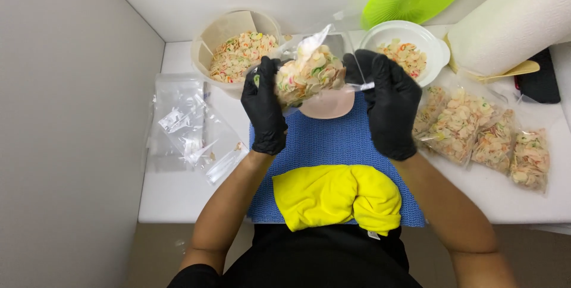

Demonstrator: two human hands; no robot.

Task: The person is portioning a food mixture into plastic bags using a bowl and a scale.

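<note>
- Step in hand, by the look of it: closing a filled clear bag (309, 74) of coloured chips, held above the blue mat (333, 145).
- Left hand (264, 106), fingers curled, grips the bag's 9 o'clock edge.
- Right hand (389, 104) pinches the 3 o'clock edge.
- Next move calls for pressing the top seam shut; finished bags (482, 136) lie at 3 o'clock.

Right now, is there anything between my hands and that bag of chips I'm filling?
Nothing visible. The left hand and right hand, both in black gloves, already grip the clear bag of coloured chips from either side, above the blue mat. The tub of chips sits behind it, apart.
</note>
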